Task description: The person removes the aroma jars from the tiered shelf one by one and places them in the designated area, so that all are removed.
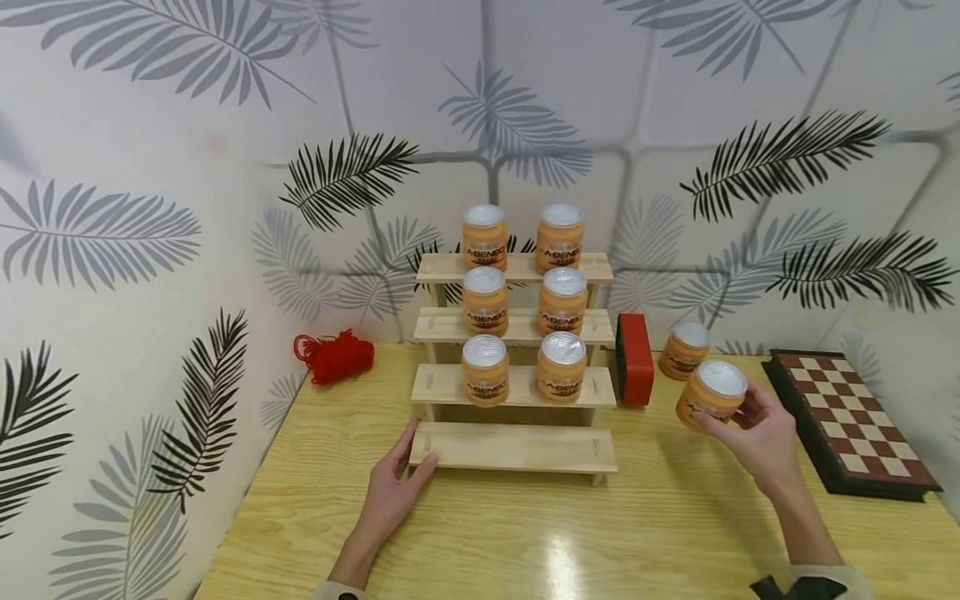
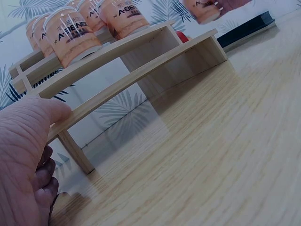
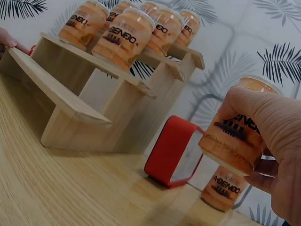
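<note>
My left hand (image 1: 392, 487) grips the left end of the lowest board of a stepped wooden rack (image 1: 517, 446). In the left wrist view its thumb lies on the board and the other fingers curl below. Out to the right, my right hand (image 1: 765, 433) holds an orange jar (image 1: 708, 398) with a pale lid and dark lettering, raised above the table in the right wrist view. A matching jar (image 1: 684, 350) stands on the table just behind it. On each of the three upper steps sit two such jars, like this front one (image 1: 486, 372); the lowest board is bare.
Between the rack and the jars on the right stands a red box-shaped object (image 1: 634, 360). A checkered game board (image 1: 855, 421) with a dark edge lies at the far right. Red yarn (image 1: 342, 357) sits at the back left of the wooden table (image 1: 480, 542). Patterned walls border the table.
</note>
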Demonstrator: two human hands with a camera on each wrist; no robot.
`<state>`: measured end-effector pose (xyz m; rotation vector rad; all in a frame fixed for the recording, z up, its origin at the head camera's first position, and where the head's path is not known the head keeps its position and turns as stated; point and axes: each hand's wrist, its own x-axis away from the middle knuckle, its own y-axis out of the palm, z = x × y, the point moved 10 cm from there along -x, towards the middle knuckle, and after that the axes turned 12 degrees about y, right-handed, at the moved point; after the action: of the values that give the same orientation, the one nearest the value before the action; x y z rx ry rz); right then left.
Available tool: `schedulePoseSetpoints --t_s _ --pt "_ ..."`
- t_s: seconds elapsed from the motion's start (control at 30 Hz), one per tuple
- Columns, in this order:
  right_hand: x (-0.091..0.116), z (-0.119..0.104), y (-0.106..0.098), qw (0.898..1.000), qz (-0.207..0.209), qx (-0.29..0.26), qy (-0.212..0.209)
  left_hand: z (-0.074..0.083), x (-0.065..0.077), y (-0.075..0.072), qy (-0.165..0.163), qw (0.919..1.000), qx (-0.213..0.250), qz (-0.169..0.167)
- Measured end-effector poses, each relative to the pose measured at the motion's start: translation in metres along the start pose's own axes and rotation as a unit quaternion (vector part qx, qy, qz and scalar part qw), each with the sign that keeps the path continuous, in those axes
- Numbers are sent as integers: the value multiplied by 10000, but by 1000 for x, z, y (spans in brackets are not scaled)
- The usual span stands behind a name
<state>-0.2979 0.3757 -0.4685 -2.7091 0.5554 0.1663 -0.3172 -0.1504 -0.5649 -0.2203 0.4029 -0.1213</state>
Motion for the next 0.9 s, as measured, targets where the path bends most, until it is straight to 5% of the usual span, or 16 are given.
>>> schedulePoseSetpoints --t_s 0.53,0.9 --pt "-22 76 -8 9974 112 219 678 1 -1 1 28 10000 -34 -37" --pt "-37 99 -8 9950 207 335 922 1 -1 0 -45 10000 -42 -45"
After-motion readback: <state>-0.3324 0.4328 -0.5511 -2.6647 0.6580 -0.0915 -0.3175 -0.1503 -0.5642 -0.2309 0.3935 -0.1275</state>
